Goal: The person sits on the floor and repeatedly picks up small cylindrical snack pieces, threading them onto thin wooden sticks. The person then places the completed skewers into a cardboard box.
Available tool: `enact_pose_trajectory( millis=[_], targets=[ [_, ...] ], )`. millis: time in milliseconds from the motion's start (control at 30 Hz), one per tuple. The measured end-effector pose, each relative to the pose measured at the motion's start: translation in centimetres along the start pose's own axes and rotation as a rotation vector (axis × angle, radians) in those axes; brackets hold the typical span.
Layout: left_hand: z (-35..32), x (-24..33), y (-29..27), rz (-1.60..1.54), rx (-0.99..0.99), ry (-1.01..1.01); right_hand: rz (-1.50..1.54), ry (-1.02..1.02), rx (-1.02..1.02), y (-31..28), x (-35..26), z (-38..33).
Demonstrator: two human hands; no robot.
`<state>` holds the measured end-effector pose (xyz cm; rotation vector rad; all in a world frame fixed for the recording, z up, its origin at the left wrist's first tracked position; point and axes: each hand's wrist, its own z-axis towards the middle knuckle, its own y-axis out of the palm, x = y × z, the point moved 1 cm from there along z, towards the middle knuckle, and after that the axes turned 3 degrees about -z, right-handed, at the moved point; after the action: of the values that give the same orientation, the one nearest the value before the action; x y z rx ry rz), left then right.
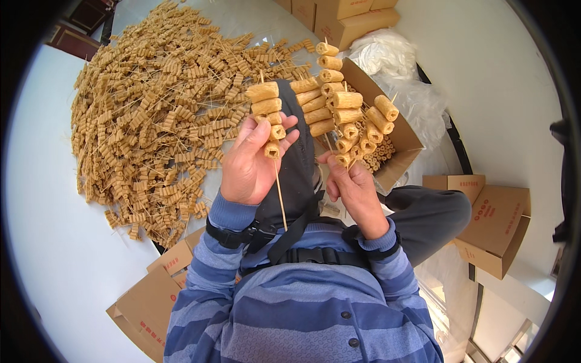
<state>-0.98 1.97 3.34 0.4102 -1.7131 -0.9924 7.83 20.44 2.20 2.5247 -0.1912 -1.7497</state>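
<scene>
My left hand (243,170) is closed around skewers of golden-brown tofu-skin rolls (264,106). The thumb presses on the rolls, and one bare stick points down below them. Over to the right, my right hand (357,186) pinches the stick ends of several more skewered rolls (347,116), which fan upward and outward. These are held over the near side of an open cardboard box (399,160). Inside the box, packed skewers (380,150) show their roll ends. The held bunch hides part of the box's contents.
A large heap of skewered rolls (151,109) spreads over the floor at the left. Cartons stand at the back (357,27), at the right (493,221) and at the lower left (148,302). Clear plastic bags (411,100) lie behind the open box. My bent legs (433,218) flank it.
</scene>
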Motion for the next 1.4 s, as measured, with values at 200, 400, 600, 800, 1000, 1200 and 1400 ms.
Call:
enact_pose_trajectory(
  millis=[200, 400, 600, 800, 1000, 1200, 1400],
  targets=[
    [0.7, -2.9, 2.4, -0.055, -0.002, 0.081, -0.181, -0.143, 0.017, 1.0, 1.2, -0.3],
    [0.7, -3.0, 2.5, 0.002, -0.040, 0.094, -0.211, -0.073, -0.039, 0.9, 1.1, -1.0],
    [0.7, -1.0, 1.3, -0.106, -0.007, -0.021, -0.142, -0.001, -0.141, 0.3, 0.7, -0.9],
    [0.7, 0.2, 0.2, -0.117, -0.062, -0.011, -0.199, 0.046, -0.202, -1.3, 1.4, -0.7],
    [1.2, 0.4, -0.1, -0.202, -0.125, -0.069, -0.231, -0.013, -0.335, -2.1, 1.2, -0.8],
    [1.2, 0.0, 0.1, -0.224, -0.113, -0.069, -0.161, 0.159, -0.489, -2.6, 0.1, -1.4],
    [1.4, 0.3, -0.4, -0.139, -0.115, -0.128, -0.082, 0.237, -0.587, -2.5, -0.1, -1.4]
  ],
)
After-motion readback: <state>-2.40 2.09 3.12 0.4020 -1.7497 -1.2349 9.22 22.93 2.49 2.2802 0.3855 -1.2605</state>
